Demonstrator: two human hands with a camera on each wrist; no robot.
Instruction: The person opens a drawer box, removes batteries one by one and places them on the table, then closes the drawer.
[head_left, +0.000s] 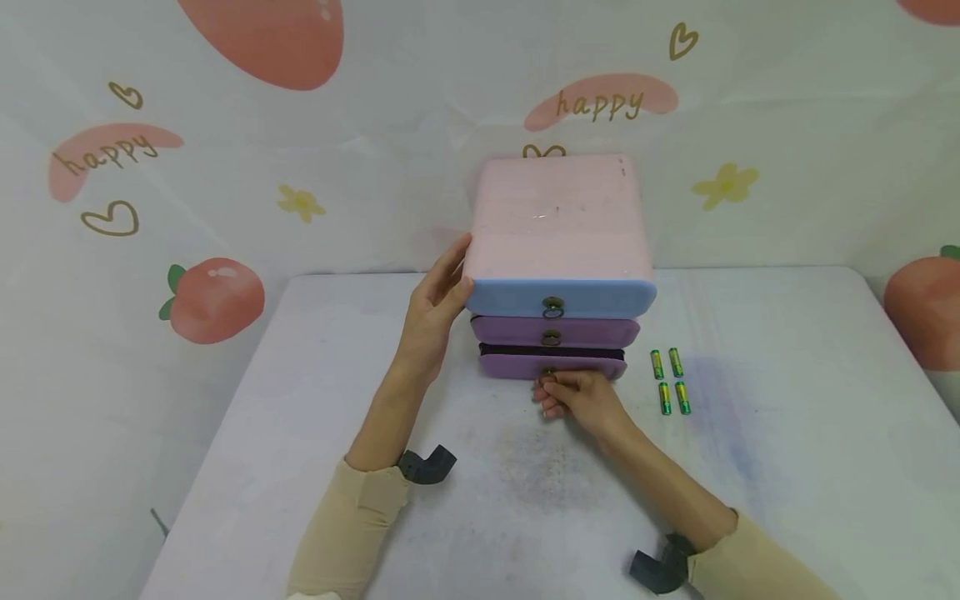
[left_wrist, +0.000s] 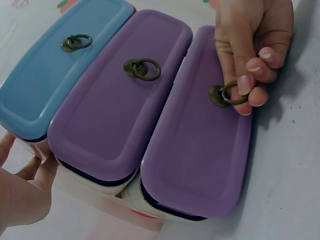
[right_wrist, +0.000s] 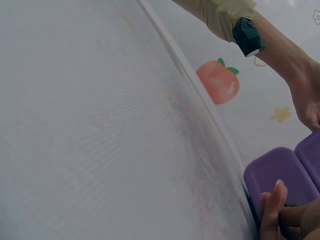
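A small drawer cabinet [head_left: 558, 218] with a pink top stands toward the back of the table. Its top drawer [head_left: 506, 297] has a blue front; the middle drawer [head_left: 506, 331] and bottom drawer [head_left: 506, 367] have purple fronts. A dark gap shows above the bottom front, which stands slightly out. My left hand [head_left: 427, 332] rests against the cabinet's left side, thumb near the front corner. With thumb and finger, my right hand [head_left: 591, 405] pinches the bottom drawer's bronze ring pull [left_wrist: 218, 95]. In the right wrist view, that hand partly hides the purple front.
Several green-and-yellow batteries [head_left: 670, 382] lie in two rows right of the cabinet. The white table [head_left: 315, 375] meets a patterned cloth backdrop [head_left: 405, 150] behind the cabinet. Each wrist wears a dark mount.
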